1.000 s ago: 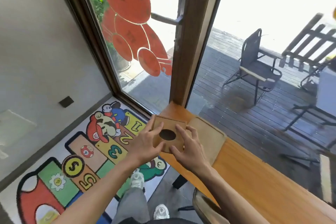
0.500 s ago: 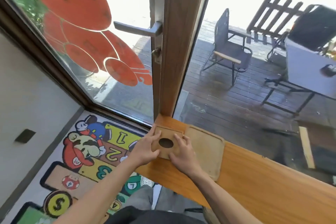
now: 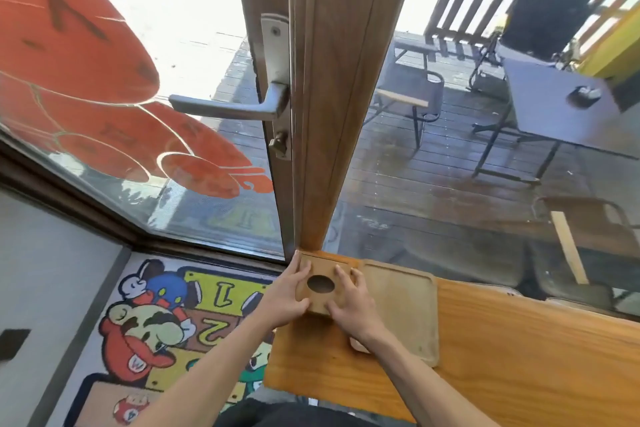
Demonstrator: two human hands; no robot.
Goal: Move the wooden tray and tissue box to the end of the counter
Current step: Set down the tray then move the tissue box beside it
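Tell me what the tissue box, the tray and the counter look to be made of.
Tissue box: matte brown wood or bamboo, faint grain, oval cut-out.
Tray: paler, unvarnished-looking wood with a raised rim.
Counter: orange wood or veneer, strong grain, slight sheen suggesting varnish.

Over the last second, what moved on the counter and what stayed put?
The tissue box slid toward the counter's end, up to the door frame. Both hands kept hold throughout: left hand on its left side, right hand on its right and top. The tray stayed beside the box on its right, flat on the counter. The camera view also tilted upward.
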